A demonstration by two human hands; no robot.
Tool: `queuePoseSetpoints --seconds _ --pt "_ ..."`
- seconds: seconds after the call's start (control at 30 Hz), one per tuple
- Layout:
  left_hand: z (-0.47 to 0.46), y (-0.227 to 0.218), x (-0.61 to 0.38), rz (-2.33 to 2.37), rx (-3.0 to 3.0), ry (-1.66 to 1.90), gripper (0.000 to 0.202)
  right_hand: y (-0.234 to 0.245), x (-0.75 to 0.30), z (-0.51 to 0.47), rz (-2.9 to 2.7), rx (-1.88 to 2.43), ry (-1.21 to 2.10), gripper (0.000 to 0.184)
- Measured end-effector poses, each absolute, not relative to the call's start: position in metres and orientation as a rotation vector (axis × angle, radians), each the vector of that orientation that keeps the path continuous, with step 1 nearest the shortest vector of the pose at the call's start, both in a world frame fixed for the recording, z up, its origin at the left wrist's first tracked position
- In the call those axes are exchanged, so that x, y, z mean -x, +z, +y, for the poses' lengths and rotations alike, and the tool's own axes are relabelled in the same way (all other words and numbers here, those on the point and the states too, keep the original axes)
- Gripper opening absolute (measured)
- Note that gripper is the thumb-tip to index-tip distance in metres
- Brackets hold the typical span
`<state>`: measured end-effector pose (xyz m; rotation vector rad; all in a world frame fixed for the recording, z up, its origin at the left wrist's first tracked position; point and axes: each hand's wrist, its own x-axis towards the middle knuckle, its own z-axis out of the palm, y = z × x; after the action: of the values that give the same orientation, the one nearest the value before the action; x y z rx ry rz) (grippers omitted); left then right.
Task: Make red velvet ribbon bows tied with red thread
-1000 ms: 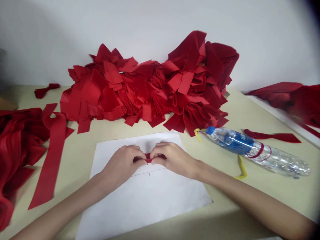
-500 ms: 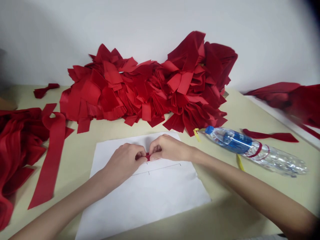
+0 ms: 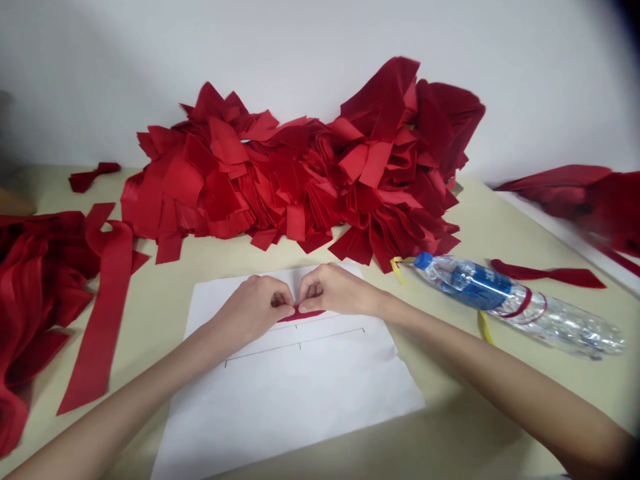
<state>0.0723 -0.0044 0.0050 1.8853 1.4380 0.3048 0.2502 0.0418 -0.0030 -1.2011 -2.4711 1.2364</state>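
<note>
Abutting a white wall [image 3: 300,40], beige table [image 3: 160,280] bears paper [image 3: 300,400].

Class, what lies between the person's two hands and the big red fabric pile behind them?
In the head view, only the far edge of the white sheet and a bare strip of table.

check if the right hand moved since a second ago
Yes, the right hand shifted toward the far edge of the white paper, off its ruled line.
</note>
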Motion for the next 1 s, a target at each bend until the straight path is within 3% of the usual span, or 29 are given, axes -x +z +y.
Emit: queuePoseSetpoints --seconds 0.47,0.63,0.87,1.0 --pt "-0.001 0.002 -0.070 1.421 -1.888 0.358 0.016 0.001 -0.249 0.046 -2.615 1.140 1.063 0.002" --pt "-0.015 -0.010 -0.071 1.448 -2.262 0.438 0.019 -0.008 -0.257 0.030 -2.698 0.904 0.674 0.005" --pt "-0.029 -0.029 -0.062 1.102 -2.901 0.578 0.025 -0.028 -0.265 0.015 -2.796 0.577 -0.049 0.021" --pt "-0.030 -0.029 -0.059 1.054 -2.937 0.539 0.026 -0.029 -0.267 0.016 -2.797 0.404 -0.186 0.023"
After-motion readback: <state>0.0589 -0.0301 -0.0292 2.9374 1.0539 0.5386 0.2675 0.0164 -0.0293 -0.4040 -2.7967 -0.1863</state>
